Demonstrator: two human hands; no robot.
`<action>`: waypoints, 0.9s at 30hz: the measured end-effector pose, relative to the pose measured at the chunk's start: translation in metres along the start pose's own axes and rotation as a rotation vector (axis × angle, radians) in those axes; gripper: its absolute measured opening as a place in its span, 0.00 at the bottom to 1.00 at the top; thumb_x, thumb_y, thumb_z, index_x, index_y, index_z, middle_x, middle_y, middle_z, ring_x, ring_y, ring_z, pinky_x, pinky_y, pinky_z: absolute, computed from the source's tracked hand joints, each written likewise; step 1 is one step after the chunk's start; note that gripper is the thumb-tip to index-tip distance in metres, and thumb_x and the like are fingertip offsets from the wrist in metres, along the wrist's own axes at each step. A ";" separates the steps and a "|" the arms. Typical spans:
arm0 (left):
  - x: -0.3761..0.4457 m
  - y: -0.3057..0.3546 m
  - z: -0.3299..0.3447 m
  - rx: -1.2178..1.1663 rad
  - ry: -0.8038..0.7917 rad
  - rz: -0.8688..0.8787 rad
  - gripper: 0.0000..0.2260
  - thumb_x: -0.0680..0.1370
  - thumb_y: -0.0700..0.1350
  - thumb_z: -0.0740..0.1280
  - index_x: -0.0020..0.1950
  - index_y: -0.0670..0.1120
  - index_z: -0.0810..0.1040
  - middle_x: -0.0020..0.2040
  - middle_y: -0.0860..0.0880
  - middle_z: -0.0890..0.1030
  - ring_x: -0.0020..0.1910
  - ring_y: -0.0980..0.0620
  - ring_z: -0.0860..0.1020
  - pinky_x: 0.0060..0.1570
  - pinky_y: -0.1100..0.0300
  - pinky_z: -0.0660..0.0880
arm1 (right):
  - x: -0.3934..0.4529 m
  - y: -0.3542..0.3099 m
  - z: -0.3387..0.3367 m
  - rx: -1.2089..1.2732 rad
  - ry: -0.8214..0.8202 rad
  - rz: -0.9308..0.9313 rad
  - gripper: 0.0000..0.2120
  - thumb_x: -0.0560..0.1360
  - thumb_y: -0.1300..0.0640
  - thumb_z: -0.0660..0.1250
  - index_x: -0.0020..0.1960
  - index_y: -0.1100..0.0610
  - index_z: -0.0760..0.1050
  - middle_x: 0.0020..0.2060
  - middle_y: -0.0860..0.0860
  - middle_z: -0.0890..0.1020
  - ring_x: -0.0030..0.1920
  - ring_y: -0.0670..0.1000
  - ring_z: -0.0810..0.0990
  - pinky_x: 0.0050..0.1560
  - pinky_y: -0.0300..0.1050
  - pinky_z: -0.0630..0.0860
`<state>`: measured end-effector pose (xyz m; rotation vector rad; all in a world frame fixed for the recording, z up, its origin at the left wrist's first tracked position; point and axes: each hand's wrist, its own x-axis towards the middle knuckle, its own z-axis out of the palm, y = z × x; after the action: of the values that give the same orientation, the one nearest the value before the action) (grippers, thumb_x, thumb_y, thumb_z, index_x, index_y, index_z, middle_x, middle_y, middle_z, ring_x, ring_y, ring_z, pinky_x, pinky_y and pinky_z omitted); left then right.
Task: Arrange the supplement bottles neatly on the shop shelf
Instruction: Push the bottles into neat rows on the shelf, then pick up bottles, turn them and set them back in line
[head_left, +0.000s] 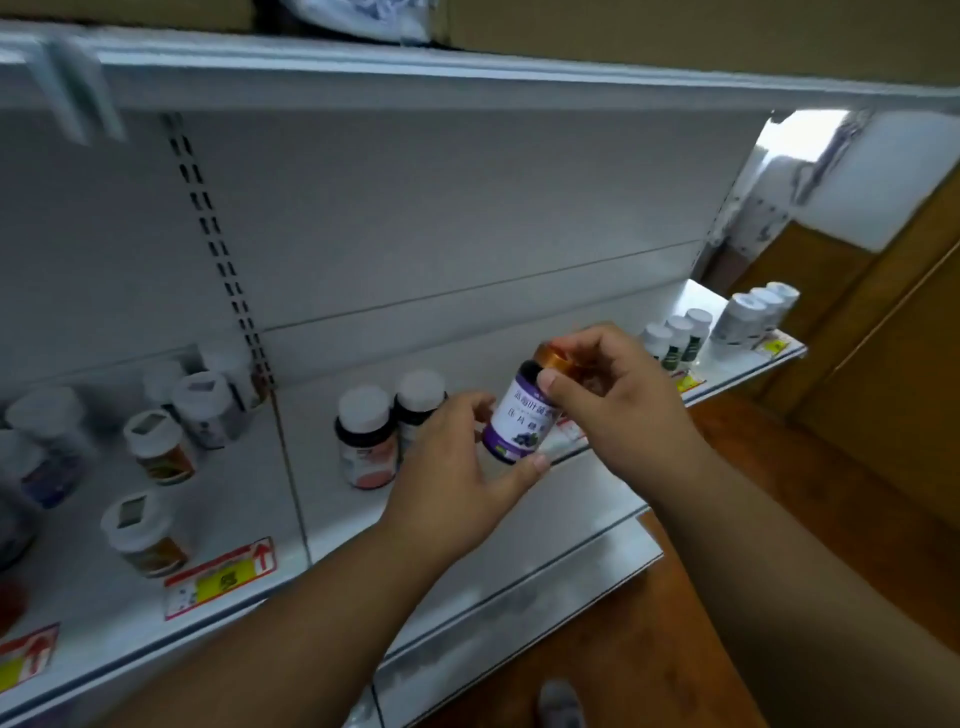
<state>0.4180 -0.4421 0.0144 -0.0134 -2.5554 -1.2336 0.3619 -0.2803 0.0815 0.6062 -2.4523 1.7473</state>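
Observation:
Both my hands hold one purple-labelled bottle (519, 415) with a gold cap, tilted, just in front of the white shelf (322, 519). My left hand (457, 467) cups its base from below. My right hand (618, 400) grips the cap and upper part. Two dark bottles with white caps (366, 436) stand on the shelf just left of my hands. Several white-capped bottles (156, 452) stand loosely spread on the left section. More white bottles (675, 338) stand in short rows at the shelf's far right end.
Yellow and red price tags (218, 577) run along the shelf's front edge. An upper shelf (467, 78) carries cardboard boxes. A lower shelf (519, 608) juts out below. A wooden floor and brown door (857, 441) lie to the right.

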 end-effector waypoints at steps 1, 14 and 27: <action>0.010 0.002 0.013 0.041 0.080 -0.005 0.31 0.67 0.69 0.65 0.65 0.54 0.68 0.58 0.57 0.73 0.54 0.60 0.73 0.50 0.60 0.75 | 0.015 0.009 -0.011 -0.008 0.024 -0.020 0.09 0.73 0.53 0.72 0.49 0.43 0.75 0.44 0.38 0.82 0.45 0.39 0.81 0.41 0.35 0.79; 0.114 0.028 0.120 0.489 0.286 0.085 0.15 0.70 0.40 0.71 0.56 0.45 0.80 0.52 0.46 0.79 0.49 0.43 0.76 0.50 0.52 0.74 | 0.205 0.100 -0.063 -0.315 -0.351 -0.250 0.08 0.72 0.52 0.71 0.46 0.44 0.72 0.45 0.39 0.79 0.47 0.34 0.77 0.37 0.30 0.71; 0.118 0.017 0.131 0.510 0.300 0.087 0.14 0.70 0.34 0.73 0.55 0.41 0.82 0.53 0.44 0.82 0.45 0.41 0.80 0.45 0.50 0.78 | 0.221 0.139 -0.031 -0.398 -0.801 -0.315 0.07 0.73 0.53 0.72 0.45 0.55 0.76 0.42 0.49 0.80 0.43 0.46 0.77 0.46 0.47 0.74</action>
<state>0.2727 -0.3454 -0.0171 0.1574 -2.4898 -0.4821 0.1039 -0.2739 0.0298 1.7756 -2.7997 0.9470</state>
